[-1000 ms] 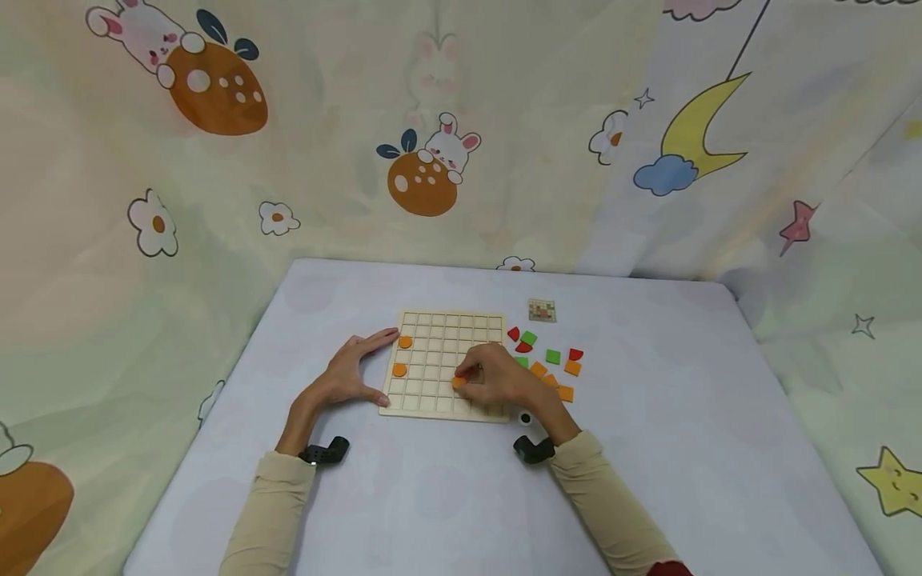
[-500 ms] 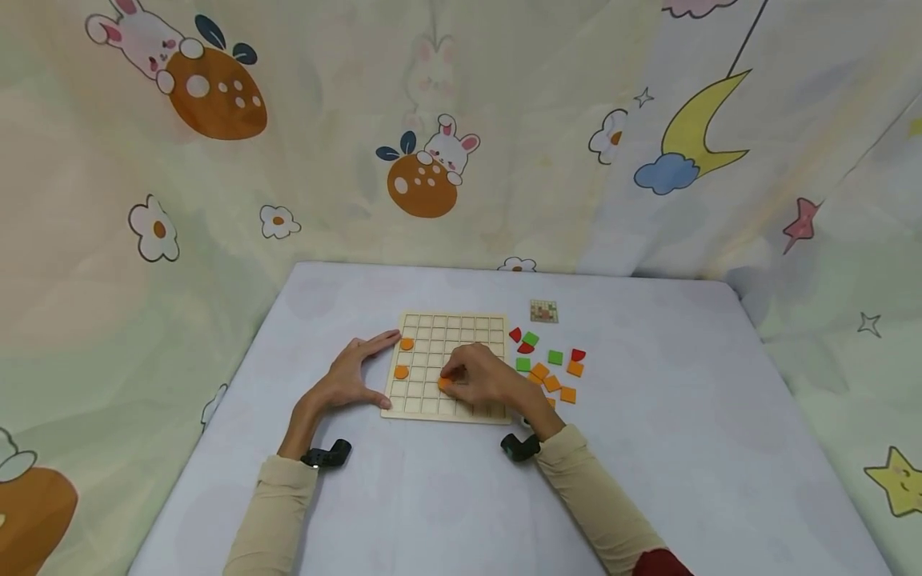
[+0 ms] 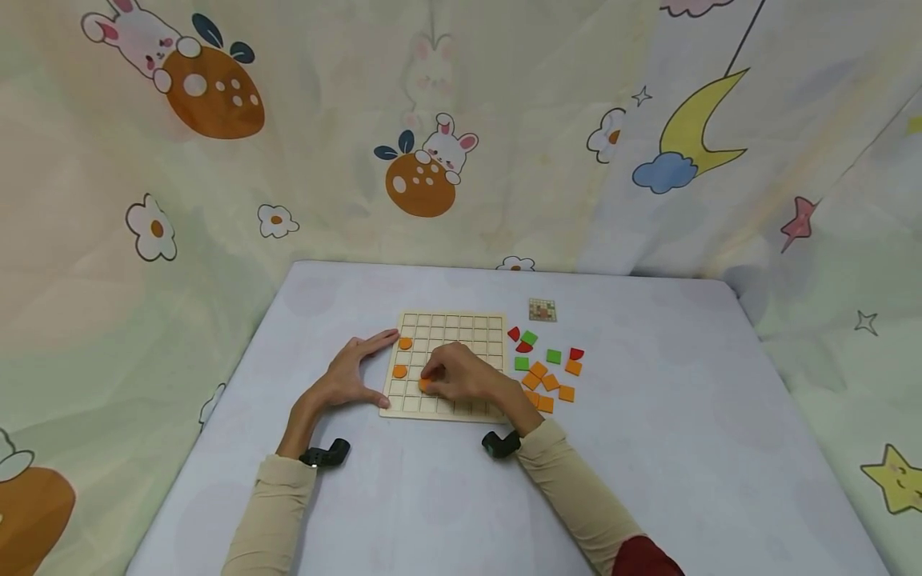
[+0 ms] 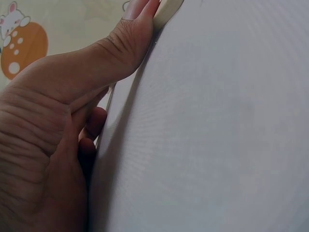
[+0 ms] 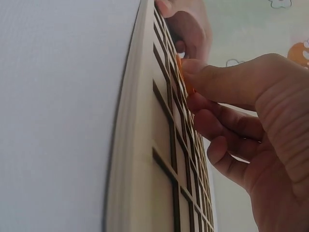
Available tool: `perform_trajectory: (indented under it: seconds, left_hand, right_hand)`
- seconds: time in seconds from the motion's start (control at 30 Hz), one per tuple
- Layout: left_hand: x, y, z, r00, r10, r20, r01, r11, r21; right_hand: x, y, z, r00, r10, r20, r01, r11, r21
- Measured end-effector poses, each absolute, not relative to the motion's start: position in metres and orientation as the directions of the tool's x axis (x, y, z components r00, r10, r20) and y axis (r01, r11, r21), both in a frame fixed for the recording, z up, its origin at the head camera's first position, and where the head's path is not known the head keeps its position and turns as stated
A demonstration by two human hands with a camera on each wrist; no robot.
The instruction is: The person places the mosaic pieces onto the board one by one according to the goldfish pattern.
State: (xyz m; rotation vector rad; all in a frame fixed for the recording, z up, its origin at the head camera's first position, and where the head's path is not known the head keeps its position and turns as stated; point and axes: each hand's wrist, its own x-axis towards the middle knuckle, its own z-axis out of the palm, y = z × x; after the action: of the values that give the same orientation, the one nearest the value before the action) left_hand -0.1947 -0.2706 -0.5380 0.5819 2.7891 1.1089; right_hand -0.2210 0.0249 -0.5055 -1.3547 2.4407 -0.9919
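Observation:
A pale wooden grid board (image 3: 464, 328) lies on the table, with two round orange pieces (image 3: 406, 343) in its left columns. Along the board's left edge my left hand (image 3: 349, 372) is spread, thumb at the near corner and fingertips farther up; in the left wrist view the thumb (image 4: 128, 43) touches the board's rim. Over the lower left of the grid, my right hand (image 3: 464, 374) pinches an orange disc (image 3: 424, 386) between thumb and fingers. In the right wrist view only a sliver of that orange disc (image 5: 182, 72) shows at the grid surface.
Right of the board lie several orange squares (image 3: 567, 394), green squares (image 3: 553, 356) and red rounded-edge pieces (image 3: 576, 354). A small patterned card (image 3: 543, 310) lies behind them on the white table (image 3: 648, 384). A printed cloth hangs behind the table.
My right hand has moved left across the grid with the orange disc, uncovering more orange squares at the right. The left hand stays at the board's edge.

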Motion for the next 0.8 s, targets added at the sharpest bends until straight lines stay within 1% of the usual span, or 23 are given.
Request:
perform_trajectory:
  seconds: [0.13, 0.37, 0.57, 0.8]
  left_hand:
    - [-0.195, -0.271, -0.538, -0.925, 0.376, 0.061, 0.316, 0.668, 0.674]
    - [-0.195, -0.27, -0.538, -0.927, 0.37, 0.051, 0.305, 0.671, 0.676]
    - [-0.195, -0.27, -0.537, -0.927, 0.371, 0.05, 0.304, 0.669, 0.679]
    - [-0.194, -0.27, -0.537, -0.926, 0.374, 0.052, 0.307, 0.665, 0.681]
  right_hand:
    - [-0.221, 0.019, -0.507, -0.557, -0.816, 0.157, -0.694, 0.353, -0.628]
    - [-0.219, 0.011, -0.505, -0.577, -0.808, 0.12, -0.676, 0.39, -0.625]
    - [-0.217, 0.007, -0.501, -0.597, -0.795, 0.108, -0.65, 0.401, -0.645]
    - [-0.219, 0.003, -0.503, -0.594, -0.797, 0.113, -0.657, 0.399, -0.64]
